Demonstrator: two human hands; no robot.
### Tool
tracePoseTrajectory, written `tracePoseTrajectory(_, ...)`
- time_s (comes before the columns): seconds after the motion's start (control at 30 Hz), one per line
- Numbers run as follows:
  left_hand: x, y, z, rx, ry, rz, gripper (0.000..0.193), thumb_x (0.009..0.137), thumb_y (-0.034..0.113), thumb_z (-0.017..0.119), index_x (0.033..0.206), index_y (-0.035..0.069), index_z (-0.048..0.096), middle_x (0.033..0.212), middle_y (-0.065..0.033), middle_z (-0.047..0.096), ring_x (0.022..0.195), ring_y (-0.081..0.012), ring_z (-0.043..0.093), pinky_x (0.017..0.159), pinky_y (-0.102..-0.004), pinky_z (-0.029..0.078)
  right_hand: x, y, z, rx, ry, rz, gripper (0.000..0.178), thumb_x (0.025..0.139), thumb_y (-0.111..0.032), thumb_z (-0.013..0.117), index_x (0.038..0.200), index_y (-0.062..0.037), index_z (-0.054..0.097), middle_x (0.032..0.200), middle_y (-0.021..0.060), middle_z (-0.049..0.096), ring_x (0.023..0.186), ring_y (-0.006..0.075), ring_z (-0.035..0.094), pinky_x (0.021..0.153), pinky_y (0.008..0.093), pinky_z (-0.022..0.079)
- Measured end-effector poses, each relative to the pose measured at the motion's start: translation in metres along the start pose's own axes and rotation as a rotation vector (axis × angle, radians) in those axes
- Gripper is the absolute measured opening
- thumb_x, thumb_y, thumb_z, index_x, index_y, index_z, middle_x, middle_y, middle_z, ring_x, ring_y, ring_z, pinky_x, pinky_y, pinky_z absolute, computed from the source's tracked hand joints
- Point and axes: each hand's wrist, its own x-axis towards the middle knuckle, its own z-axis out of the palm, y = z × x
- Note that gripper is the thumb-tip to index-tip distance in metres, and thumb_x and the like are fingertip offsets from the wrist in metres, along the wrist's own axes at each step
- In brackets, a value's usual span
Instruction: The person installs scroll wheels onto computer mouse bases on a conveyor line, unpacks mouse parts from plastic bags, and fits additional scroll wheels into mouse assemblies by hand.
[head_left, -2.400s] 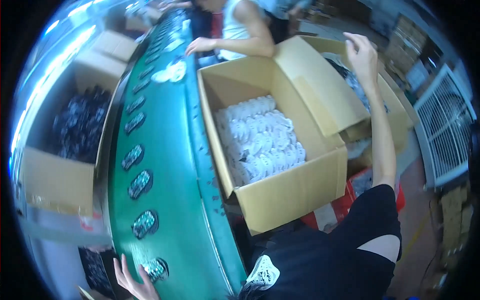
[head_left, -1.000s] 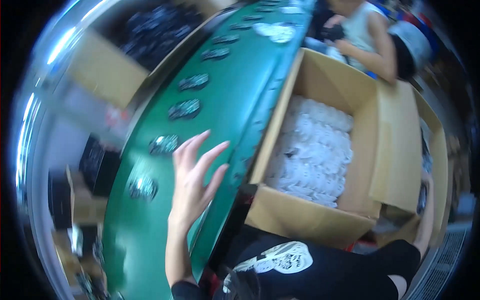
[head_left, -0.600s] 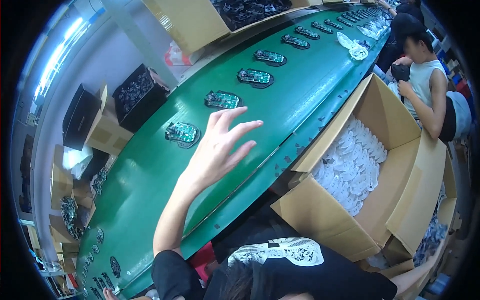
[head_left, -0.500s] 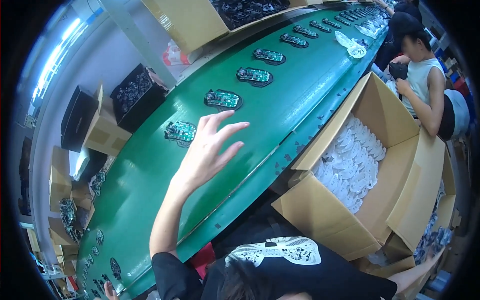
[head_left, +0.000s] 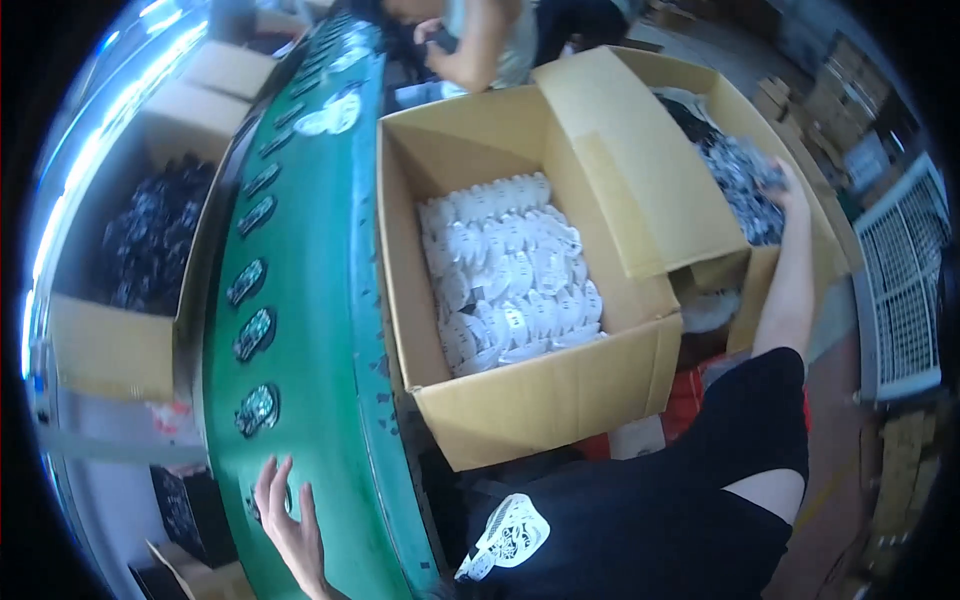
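Note:
My left hand point(head_left: 290, 525) hovers above the green conveyor belt point(head_left: 320, 380), fingers spread and nothing in them. It partly covers one black mouse base with a circuit board point(head_left: 253, 500). Another such mouse base point(head_left: 257, 410) lies just beyond it, in a line running up the belt. On the far right my right hand point(head_left: 788, 190) reaches into an open cardboard box, against a heap of grey, shiny small parts point(head_left: 740, 185). Its fingers blur into the parts, so their grip cannot be made out.
A large open carton point(head_left: 540, 400) beside the belt holds rows of white mouse-shaped pieces point(head_left: 510, 270). Across the belt stands a carton of black parts point(head_left: 150, 235). White pieces point(head_left: 330, 115) lie farther up the belt, near a person point(head_left: 480, 45). A white grille point(head_left: 900, 280) stands at right.
The view has swung to the right, bringing the white-piece carton to the middle. My right hand now shows deeper in the grey-parts box; my left hand stays spread over the belt.

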Motion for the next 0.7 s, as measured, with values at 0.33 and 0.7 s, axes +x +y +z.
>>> tracePoseTrajectory(0.33,-0.002,-0.012,-0.003,-0.063,0.014,0.044,0.036,0.094,0.004,0.061,0.130,0.007,0.062,0.137,-0.0133,0.055,0.120,-0.0265,0.057,0.093,-0.0383,0.047,-0.094,0.015,0.106,-1.006,0.193,-0.268,0.034,0.082,-0.040,0.072,0.079,-0.0068,0.070,0.088,0.0044,0.070,0.086,0.0192,0.065,0.081,0.0388,0.052)
tracePoseTrajectory(0.7,-0.001,-0.012,0.008,0.054,0.034,0.073,0.035,0.094,0.006,0.062,0.129,0.006,0.062,0.135,-0.0138,0.057,0.117,-0.0266,0.057,0.092,-0.0375,0.047,0.016,0.071,0.158,-2.040,0.002,-0.080,0.050,0.079,-0.038,0.077,0.101,0.0062,0.073,0.094,0.0094,0.073,0.081,0.0183,0.065,0.072,0.0360,0.050)
